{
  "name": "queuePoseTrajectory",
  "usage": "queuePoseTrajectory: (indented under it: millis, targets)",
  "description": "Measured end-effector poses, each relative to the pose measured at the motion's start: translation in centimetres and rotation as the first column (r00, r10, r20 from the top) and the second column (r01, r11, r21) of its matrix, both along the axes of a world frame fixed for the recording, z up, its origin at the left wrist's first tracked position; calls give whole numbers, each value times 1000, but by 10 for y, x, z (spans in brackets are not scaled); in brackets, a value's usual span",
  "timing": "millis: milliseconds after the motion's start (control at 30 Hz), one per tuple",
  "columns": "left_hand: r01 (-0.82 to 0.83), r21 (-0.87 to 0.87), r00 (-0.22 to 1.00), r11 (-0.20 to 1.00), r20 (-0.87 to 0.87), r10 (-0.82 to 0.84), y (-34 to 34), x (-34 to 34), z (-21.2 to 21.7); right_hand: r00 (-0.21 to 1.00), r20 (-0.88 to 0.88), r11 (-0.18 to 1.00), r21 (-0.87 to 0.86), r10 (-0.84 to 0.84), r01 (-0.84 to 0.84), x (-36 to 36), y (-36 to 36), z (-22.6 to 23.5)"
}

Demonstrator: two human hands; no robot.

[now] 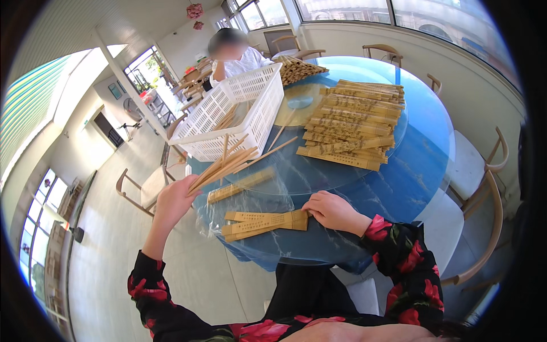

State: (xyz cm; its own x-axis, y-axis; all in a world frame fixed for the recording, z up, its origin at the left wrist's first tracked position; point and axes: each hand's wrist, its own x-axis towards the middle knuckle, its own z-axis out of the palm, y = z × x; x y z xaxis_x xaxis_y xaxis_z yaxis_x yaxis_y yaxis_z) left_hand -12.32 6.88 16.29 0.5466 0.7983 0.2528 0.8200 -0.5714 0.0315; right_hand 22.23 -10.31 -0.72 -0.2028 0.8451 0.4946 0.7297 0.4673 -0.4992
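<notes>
My left hand is closed around a loose bundle of wooden chopsticks, fanned out in front of the white basket. At the table's near edge, a few tan printed paper chopstick sleeves lie crossed over one another. The curled fingers of my right hand pinch the right end of these sleeves. Just beyond them, one more tan sleeve rests on clear plastic film. A large stack of similar sleeves is piled farther back on the right.
The round table has a blue cover and a glass turntable. A white plastic basket holding some chopsticks stands at the left edge. Behind it lies another pile of patterned sleeves. A person in white sits across; wooden chairs surround the table.
</notes>
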Motion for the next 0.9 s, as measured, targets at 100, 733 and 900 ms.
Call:
queuePoseTrajectory:
  millis: [100, 733, 900]
  targets:
    - [41, -111, 994, 993, -91, -51, 10, 22, -30, 1000, 2, 1000, 2, 4, -4, -1, 3, -3]
    - [260, 271, 915, 927, 239, -326, 73, 108, -159, 998, 53, 999, -5, -39, 40, -1, 4, 0]
    - [233, 332, 921, 914, 226, -317, 75, 111, -160, 997, 62, 999, 2, -41, 41, 1, 5, 0]
